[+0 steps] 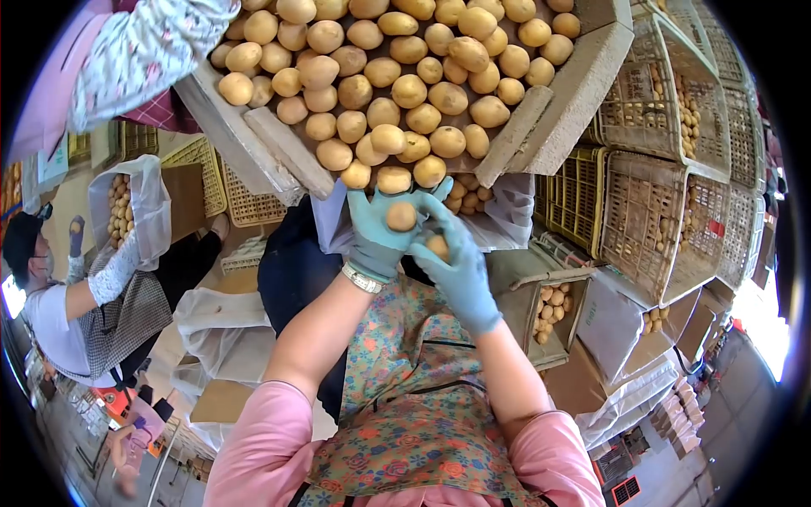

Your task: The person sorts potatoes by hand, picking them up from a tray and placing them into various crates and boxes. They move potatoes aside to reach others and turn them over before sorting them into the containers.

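Note:
Many round yellow-brown fruits (408,90) lie on a tray with wooden sides (574,93). At its narrow front opening my left hand (378,226), in a blue-green glove, is palm up with one fruit (401,216) resting in it; its fingertips are near the front row of fruits. My right hand (460,270), gloved too, is just right of it, fingers curled round another fruit (438,247). Below and behind my hands is a lined box (507,228) with more fruits, partly hidden by my hands.
Stacked plastic crates (642,220) with fruits stand at the right, above a small box of fruits (553,313). At the left a seated person (63,304) is beside a lined box (152,211). A floral sleeve (139,68) reaches in at the upper left.

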The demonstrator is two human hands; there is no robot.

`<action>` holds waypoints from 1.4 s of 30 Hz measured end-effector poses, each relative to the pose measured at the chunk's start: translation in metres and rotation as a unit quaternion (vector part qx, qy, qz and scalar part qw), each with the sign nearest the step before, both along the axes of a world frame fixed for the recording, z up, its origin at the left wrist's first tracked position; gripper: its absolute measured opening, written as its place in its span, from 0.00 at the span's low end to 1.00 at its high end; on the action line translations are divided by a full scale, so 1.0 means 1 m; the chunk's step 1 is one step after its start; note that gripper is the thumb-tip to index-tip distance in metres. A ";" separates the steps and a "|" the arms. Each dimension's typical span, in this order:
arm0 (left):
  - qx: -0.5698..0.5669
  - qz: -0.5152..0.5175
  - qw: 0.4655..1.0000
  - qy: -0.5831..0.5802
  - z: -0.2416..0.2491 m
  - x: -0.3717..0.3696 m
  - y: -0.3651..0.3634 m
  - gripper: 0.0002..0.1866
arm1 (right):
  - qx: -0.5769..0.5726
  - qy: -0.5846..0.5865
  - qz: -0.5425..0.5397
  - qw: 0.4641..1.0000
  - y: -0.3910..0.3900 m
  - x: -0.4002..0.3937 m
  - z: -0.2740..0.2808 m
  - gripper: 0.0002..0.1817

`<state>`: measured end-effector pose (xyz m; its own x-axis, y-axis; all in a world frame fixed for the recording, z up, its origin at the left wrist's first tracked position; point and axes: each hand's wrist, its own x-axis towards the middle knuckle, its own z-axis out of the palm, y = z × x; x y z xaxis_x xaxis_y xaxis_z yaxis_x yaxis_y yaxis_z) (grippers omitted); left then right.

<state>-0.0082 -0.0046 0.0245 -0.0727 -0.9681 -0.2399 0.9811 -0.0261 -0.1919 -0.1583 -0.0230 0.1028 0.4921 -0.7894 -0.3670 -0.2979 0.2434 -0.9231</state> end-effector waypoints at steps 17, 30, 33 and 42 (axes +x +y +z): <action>0.133 0.076 0.836 -0.527 0.016 -0.014 -0.002 0.46 | -0.195 0.259 -0.087 0.942 -0.026 0.034 -0.026 0.33; 0.270 0.137 0.925 -0.227 -0.022 0.006 0.017 0.35 | -0.185 0.551 -0.101 0.808 0.038 -0.217 -0.027 0.27; 0.206 0.129 0.967 0.074 0.010 0.010 0.003 0.39 | -0.094 0.743 0.067 0.659 0.051 -0.267 -0.024 0.31; 0.050 0.246 0.962 0.111 -0.061 -0.015 0.019 0.24 | -0.441 0.132 0.122 0.879 -0.054 0.122 0.022 0.25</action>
<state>-0.0229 0.0145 -0.0367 0.3277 -0.8713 -0.3652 0.8048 0.4599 -0.3752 -0.0363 -0.0768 0.1250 0.6762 -0.7068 0.2080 -0.4740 -0.6334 -0.6116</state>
